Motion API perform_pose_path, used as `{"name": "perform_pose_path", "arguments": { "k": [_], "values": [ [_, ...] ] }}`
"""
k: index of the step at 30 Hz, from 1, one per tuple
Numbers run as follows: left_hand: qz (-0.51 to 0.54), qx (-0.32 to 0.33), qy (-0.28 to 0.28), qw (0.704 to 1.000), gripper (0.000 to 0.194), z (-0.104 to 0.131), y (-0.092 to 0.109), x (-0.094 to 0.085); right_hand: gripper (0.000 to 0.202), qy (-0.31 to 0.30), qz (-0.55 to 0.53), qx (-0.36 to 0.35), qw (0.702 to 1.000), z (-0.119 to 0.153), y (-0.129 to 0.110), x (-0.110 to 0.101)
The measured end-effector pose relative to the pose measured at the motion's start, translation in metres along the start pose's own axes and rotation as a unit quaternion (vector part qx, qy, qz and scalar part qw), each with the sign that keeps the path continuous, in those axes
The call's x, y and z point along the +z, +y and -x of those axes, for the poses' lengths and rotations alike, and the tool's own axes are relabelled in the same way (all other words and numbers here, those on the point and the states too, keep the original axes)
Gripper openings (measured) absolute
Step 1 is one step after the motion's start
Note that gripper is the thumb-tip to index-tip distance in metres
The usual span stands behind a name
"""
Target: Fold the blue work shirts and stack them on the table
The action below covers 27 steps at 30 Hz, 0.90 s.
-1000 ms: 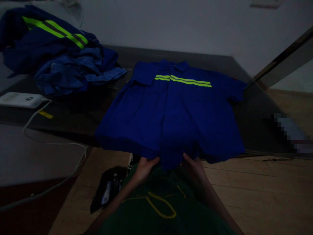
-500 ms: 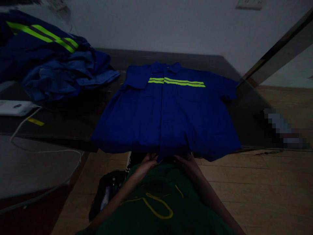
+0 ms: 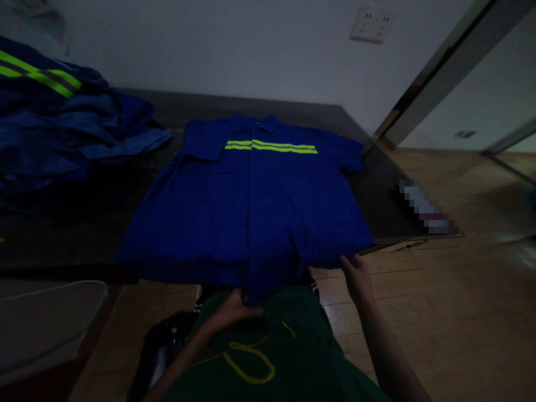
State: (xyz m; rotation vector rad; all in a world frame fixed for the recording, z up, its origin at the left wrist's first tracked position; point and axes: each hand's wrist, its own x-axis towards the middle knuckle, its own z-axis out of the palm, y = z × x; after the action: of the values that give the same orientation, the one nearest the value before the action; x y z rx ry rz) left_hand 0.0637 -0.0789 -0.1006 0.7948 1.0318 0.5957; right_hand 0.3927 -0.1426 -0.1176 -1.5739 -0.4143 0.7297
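Observation:
A blue short-sleeved work shirt (image 3: 268, 206) with yellow-green reflective stripes lies front up on the dark table, its collar toward the wall. Its lower edge hangs over the near side of the table, toward my body. My left hand (image 3: 237, 309) is closed at the bottom corner of the front placket, thumb stretched along the hem; some fingers are hidden. At the right part of the hem, my right hand (image 3: 358, 274) reaches up with thumb and fingertips apart, touching or very near the edge of the cloth.
A crumpled heap of blue work clothes (image 3: 79, 123) lies on the table (image 3: 310, 109) at left. A blurred-out object (image 3: 425, 207) rests near the right corner. A wall socket (image 3: 372, 24) is above the table. A dark bag (image 3: 161, 346) stands on the floor by my left arm.
My right hand has moved from the middle of the hem to its right side. My left hand stays by the placket corner. The view has swung right; the shirt lies much the same.

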Motion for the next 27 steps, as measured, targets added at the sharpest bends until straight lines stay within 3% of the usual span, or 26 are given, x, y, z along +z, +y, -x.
{"name": "perform_pose_path", "arguments": {
  "k": [3,7,10,13,16,18,21,23,25,27],
  "values": [
    [0.007,0.007,-0.019,1.0,0.039,0.008,0.002,-0.001,0.041,0.02,-0.015,0.014,1.0,0.008,-0.017,0.0],
    [-0.082,0.004,0.034,0.996,0.043,0.004,0.009,0.002,0.04,-0.013,-0.068,0.064,0.996,0.023,-0.054,-0.016],
    [-0.141,0.003,0.039,0.989,0.052,0.003,0.013,0.006,0.038,-0.017,-0.037,0.007,0.999,0.028,-0.075,-0.032],
    [-0.125,0.01,0.057,0.99,0.052,0.005,0.017,0.008,0.037,-0.006,0.014,-0.026,1.0,0.027,-0.071,-0.039],
    [-0.106,-0.009,0.054,0.993,0.048,0.001,0.021,0.007,0.043,-0.035,0.135,0.041,0.989,0.024,-0.053,-0.04],
    [-0.085,-0.016,0.05,0.995,0.042,-0.004,0.02,0.005,0.048,-0.036,0.201,0.049,0.978,0.022,-0.047,-0.042],
    [-0.014,-0.013,0.073,0.997,0.038,-0.011,0.01,0.0,0.048,0.022,0.296,-0.047,0.954,0.023,-0.067,-0.045],
    [0.046,0.002,0.111,0.993,0.049,-0.015,-0.002,-0.007,0.045,0.034,0.362,-0.113,0.925,0.024,-0.096,-0.038],
    [0.109,0.042,0.171,0.978,0.066,-0.018,-0.013,-0.019,0.043,-0.001,0.387,-0.171,0.906,0.025,-0.13,-0.017],
    [0.161,0.098,0.248,0.95,0.077,-0.019,-0.019,-0.039,0.042,-0.069,0.373,-0.241,0.893,0.025,-0.163,0.02]
  ]
}}
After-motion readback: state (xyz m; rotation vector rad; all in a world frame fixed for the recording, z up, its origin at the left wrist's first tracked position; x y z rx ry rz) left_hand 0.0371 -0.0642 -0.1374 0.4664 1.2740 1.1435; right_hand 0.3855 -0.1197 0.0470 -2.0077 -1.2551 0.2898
